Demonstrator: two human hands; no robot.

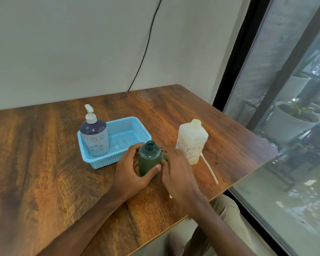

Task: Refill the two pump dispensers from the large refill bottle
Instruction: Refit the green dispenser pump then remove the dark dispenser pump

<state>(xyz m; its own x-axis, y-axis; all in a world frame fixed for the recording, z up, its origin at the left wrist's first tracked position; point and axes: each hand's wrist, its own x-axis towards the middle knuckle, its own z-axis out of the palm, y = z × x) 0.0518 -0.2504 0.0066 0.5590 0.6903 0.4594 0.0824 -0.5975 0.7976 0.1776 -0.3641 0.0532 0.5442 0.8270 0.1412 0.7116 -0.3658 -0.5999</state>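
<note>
**While its neck stands open: green dispenser point(149, 159), hand-held**

Upright on table point(44, 145), just before blue basket point(100, 162); left hand point(131, 170) wrapped round its body. Small rigid plastic, judged light and slick; take mid-body. Right hand point(175, 169) close beside it, grasp unclear. Refill bottle point(192, 143) stands near, rightward: bulkier, probably heavier; grip its flat sides.
</note>
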